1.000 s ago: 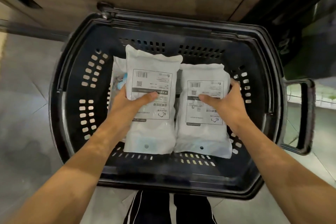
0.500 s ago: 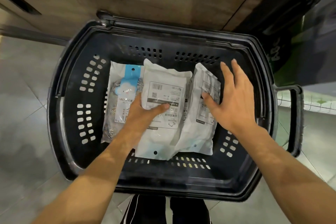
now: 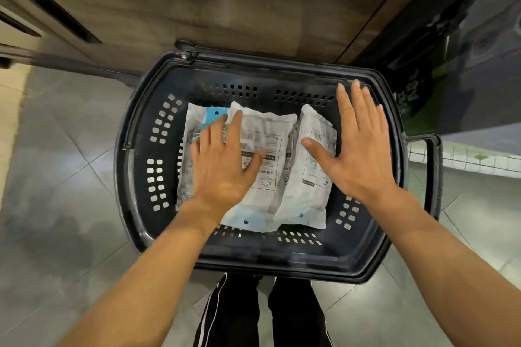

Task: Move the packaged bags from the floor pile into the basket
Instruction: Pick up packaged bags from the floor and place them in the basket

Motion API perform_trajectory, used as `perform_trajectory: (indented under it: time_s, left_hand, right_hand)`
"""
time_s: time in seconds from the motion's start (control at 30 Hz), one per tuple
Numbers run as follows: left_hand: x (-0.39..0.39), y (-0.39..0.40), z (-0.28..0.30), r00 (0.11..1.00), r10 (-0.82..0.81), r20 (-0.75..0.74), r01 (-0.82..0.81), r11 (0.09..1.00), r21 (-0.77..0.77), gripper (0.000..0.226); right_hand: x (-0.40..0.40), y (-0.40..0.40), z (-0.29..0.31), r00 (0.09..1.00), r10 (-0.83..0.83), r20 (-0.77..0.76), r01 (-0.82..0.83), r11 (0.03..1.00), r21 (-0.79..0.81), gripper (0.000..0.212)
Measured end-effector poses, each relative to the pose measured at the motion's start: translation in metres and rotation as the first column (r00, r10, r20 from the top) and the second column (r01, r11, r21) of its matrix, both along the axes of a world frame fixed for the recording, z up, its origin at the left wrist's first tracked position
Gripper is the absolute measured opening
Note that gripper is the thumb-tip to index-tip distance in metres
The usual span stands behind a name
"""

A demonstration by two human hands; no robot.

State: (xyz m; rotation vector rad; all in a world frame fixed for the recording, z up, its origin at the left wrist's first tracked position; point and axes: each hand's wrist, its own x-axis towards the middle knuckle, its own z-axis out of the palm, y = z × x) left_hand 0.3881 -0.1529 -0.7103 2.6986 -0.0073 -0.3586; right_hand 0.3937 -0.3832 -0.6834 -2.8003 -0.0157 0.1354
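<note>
- Three packaged bags [image 3: 265, 155] lie side by side inside the black basket [image 3: 141, 177] on the floor.
- Your left hand [image 3: 222, 169] and right hand [image 3: 358, 155] hover above them, fingers spread, seemingly holding nothing.

basket [image 3: 135, 177] top open | bags [image 3: 307, 177] cover floor (side margins bare)

Left hand [image 3: 222, 166]: palm down, fingers straight and spread toward 12 o'clock, thumb out toward 2 o'clock, holding nothing
Right hand [image 3: 356, 155]: palm down, fingers straight and close together toward 12 o'clock, thumb out toward 10 o'clock, holding nothing
Forearms: bare, entering from 7 and 5 o'clock, converging toward centre
</note>
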Motion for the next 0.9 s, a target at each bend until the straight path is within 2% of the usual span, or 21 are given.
perform_trajectory:
  time_s: [0.1, 0.2, 0.27, 0.43, 0.57, 0.67, 0.8, 0.9]
  left_hand:
    - [0.014, 0.018, 0.042, 0.985, -0.122, 0.120, 0.122, 0.992, 0.006, 0.072]
    - [0.024, 0.035, 0.097, 0.978, -0.161, 0.132, 0.155, 0.986, 0.061, 0.073]
    - [0.026, 0.048, 0.142, 0.961, -0.189, 0.204, 0.171, 0.980, 0.102, 0.072]
    - [0.018, 0.072, 0.281, 0.926, -0.181, 0.333, 0.145, 0.981, 0.130, 0.075]
    - [-0.010, 0.089, 0.394, 0.905, -0.077, 0.419, 0.011, 0.987, 0.159, 0.077]
    - [-0.039, 0.107, 0.466, 0.874, 0.082, 0.478, -0.170, 0.975, 0.144, 0.078]
    - [-0.076, 0.146, 0.547, 0.811, 0.269, 0.519, -0.392, 0.909, 0.141, 0.085]
    - [-0.117, 0.178, 0.580, 0.770, 0.373, 0.518, -0.521, 0.836, 0.172, 0.088]
  right_hand:
    - [0.000, 0.008, 0.033, 0.999, 0.034, 0.008, -0.033, 0.999, -0.018, 0.101]
    - [0.002, 0.021, 0.082, 0.996, 0.092, -0.009, -0.092, 0.995, -0.043, 0.101]
    - [0.005, 0.031, 0.121, 0.991, 0.130, -0.014, -0.131, 0.991, -0.041, 0.100]
    - [0.017, 0.060, 0.249, 0.939, 0.315, 0.135, -0.313, 0.949, -0.043, 0.095]
    - [0.026, 0.092, 0.366, 0.886, 0.404, 0.227, -0.407, 0.913, -0.039, 0.097]
    - [0.021, 0.118, 0.437, 0.833, 0.476, 0.282, -0.485, 0.874, -0.044, 0.097]
    - [0.019, 0.155, 0.511, 0.741, 0.571, 0.354, -0.589, 0.805, -0.067, 0.098]
    - [0.008, 0.188, 0.544, 0.688, 0.630, 0.359, -0.657, 0.752, -0.061, 0.096]
